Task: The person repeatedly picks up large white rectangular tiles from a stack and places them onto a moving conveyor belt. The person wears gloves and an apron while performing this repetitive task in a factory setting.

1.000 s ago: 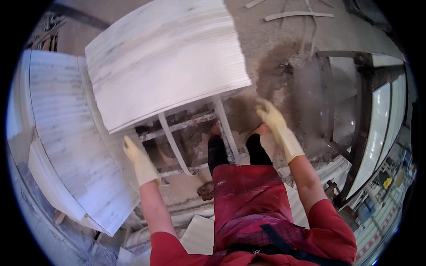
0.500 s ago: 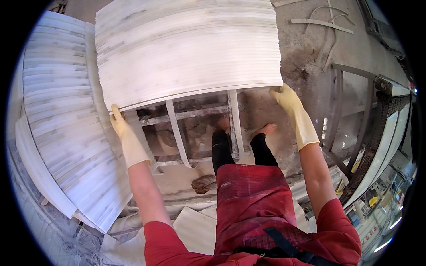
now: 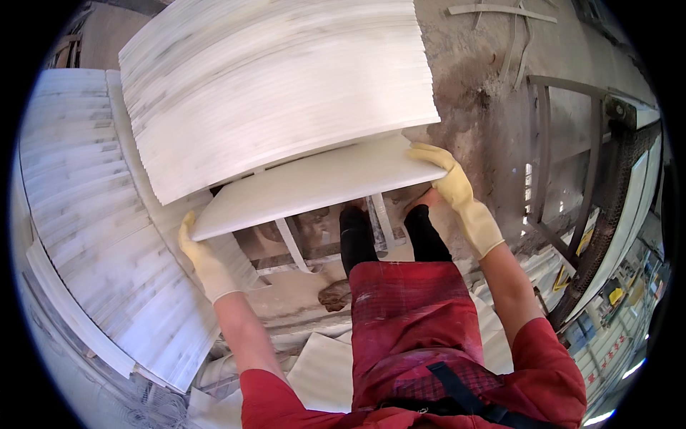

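A thin white slab (image 3: 321, 175) tilts away from the front of a large row of tightly stacked white slabs (image 3: 286, 89). At its left end my left hand (image 3: 205, 261), in a pale yellow rubber glove, is closed on the edge. My right hand (image 3: 457, 196), gloved the same way, grips the slab's right end, with fingers over its far face and the thumb near the front edge. A narrow gap shows between this slab and the row. Below it run the pale bars of a rack (image 3: 293, 243).
Another long row of white slabs (image 3: 78, 193) stands along my left. To the right are a dark metal frame (image 3: 544, 154) and a machine with a chain-like edge (image 3: 600, 214). Loose strips (image 3: 504, 11) lie on the floor at the far right. A brown lump (image 3: 334, 294) sits near my feet.
The front slab has come away from the row toward me and tilted, held at both ends. My right hand's fingers now reach over its far face.
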A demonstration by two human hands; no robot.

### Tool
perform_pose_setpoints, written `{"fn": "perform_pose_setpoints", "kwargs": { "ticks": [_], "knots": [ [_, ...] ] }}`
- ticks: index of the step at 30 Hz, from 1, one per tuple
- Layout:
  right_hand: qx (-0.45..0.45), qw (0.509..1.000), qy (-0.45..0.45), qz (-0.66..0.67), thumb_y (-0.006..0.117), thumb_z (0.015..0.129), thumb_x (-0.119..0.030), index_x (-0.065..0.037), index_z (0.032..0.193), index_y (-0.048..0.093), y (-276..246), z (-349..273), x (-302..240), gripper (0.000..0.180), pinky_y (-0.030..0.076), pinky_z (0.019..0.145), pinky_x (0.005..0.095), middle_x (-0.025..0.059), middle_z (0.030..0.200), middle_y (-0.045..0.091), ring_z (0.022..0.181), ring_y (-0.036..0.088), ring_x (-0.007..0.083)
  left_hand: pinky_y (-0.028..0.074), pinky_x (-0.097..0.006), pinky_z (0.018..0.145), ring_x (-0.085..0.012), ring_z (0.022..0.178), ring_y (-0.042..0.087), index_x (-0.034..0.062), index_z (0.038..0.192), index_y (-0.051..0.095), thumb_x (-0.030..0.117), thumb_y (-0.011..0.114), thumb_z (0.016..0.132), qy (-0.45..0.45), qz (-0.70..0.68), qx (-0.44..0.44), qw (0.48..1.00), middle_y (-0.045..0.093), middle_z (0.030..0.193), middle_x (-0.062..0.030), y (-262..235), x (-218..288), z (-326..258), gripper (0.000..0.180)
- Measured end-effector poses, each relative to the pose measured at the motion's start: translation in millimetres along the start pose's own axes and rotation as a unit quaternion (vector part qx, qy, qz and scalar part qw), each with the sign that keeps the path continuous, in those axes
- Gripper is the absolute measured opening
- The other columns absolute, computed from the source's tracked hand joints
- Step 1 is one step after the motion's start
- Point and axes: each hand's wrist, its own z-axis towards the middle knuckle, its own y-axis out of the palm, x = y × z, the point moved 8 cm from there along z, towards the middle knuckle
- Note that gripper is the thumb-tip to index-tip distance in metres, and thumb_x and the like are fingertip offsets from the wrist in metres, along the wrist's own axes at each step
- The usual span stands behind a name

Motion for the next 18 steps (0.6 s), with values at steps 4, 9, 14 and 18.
{"fn": "perform_pose_setpoints", "kwargs": {
  "ticks": [4, 9, 14, 18],
  "knots": [
    [0.027, 0.978, 0.007, 0.206, 0.061, 0.085, 0.002, -0.003, 0.102, 0.075, 17.3, -26.2, 17.4, 0.023, 0.040, 0.110, 0.0368, 0.0132, 0.122, 0.069, 0.130, 0.053, 0.0284, 0.045, -0.047, 0.104, -0.0351, 0.115, 0.059, -0.0130, 0.121, 0.062, 0.014, 0.058, 0.085, -0.072, -0.073, -0.007, 0.995, 0.063, 0.122, -0.0242, -2.2, -10.1, -12.1, 0.045],
    [0.097, 0.957, 0.047, 0.269, 0.064, 0.086, -0.002, -0.003, 0.093, 0.076, -18.4, -61.6, 25.0, 0.014, 0.042, 0.109, 0.0380, 0.0130, 0.112, 0.073, 0.128, 0.055, 0.0281, 0.043, -0.050, 0.107, -0.0367, 0.116, 0.057, -0.0139, 0.119, 0.062, 0.011, 0.060, 0.075, -0.046, -0.012, 0.005, 0.999, 0.063, 0.121, -0.0253, 8.6, 6.6, -78.9, 0.051],
    [0.156, 0.955, 0.035, 0.251, 0.066, 0.093, -0.021, -0.003, 0.085, 0.073, -88.0, -127.3, 6.8, 0.021, 0.040, 0.111, 0.0444, 0.0149, 0.097, 0.074, 0.114, 0.064, 0.0311, 0.046, -0.049, 0.099, -0.0357, 0.104, 0.060, -0.0097, 0.101, 0.065, 0.014, 0.059, 0.070, -0.147, -0.072, 0.068, 0.984, 0.064, 0.105, -0.0210, 8.6, -25.5, -160.9, 0.040],
    [0.192, 0.958, 0.023, 0.212, 0.065, 0.095, -0.027, -0.005, 0.075, 0.070, -155.0, -176.8, -6.6, 0.030, 0.035, 0.115, 0.0497, 0.0137, 0.086, 0.074, 0.104, 0.068, 0.0291, 0.053, -0.045, 0.086, -0.0335, 0.087, 0.063, -0.0090, 0.087, 0.064, 0.012, 0.059, 0.069, -0.139, -0.086, 0.043, 0.986, 0.064, 0.090, -0.0197, 5.4, -51.5, -216.4, 0.028]
  ]
}}
